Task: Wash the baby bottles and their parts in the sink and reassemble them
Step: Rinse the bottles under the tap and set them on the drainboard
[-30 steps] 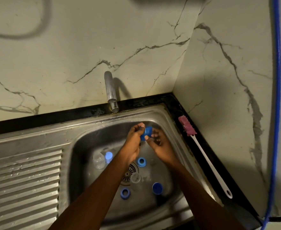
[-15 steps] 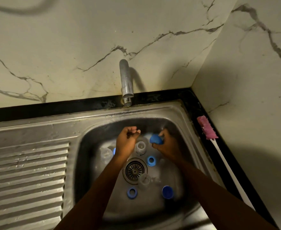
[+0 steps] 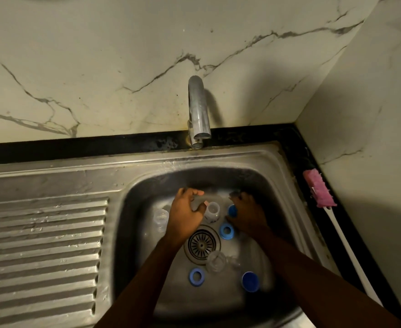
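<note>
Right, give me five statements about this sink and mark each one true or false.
1. The bottle brush lies inside the sink basin. False: it lies on the black ledge to the basin's right.
2. Two blue rings lie on the basin floor. True.
3. The right hand holds a blue piece. True.
4. A blue cap covers the drain strainer. False: the strainer is uncovered, and the cap lies nearer the front right.
5. The left hand holds the bottle brush. False: it is down in the basin beside a clear bottle.
</note>
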